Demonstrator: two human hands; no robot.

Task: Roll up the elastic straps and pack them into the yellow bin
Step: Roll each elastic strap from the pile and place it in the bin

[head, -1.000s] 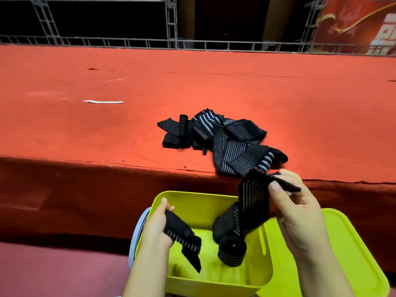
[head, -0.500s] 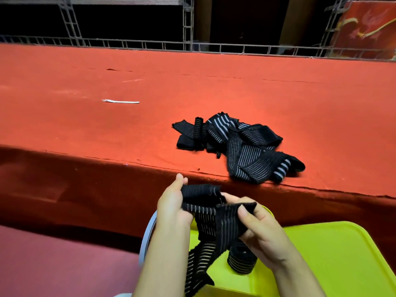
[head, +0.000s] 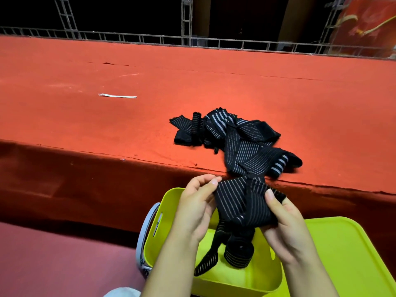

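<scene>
Between my two hands I hold a black elastic strap with thin white stripes (head: 242,202) above the yellow bin (head: 169,202). My left hand (head: 197,204) pinches its left edge with fingertips. My right hand (head: 285,224) grips its right side, thumb on top. One end of the strap hangs down into the bin. A rolled strap (head: 237,254) stands inside the bin. A loose pile of black striped straps (head: 240,140) lies on the red carpeted platform (head: 107,121), close to its front edge.
A yellow lid (head: 347,260) lies right of the bin. The bin's grey handle (head: 143,230) hangs on its left side. A small white strip (head: 117,96) lies on the platform farther left. Metal truss railing (head: 214,41) runs along the back.
Both hands rose from the bin and came together on the strap, then spread it wider between them. The view shifted so the bin shows more.
</scene>
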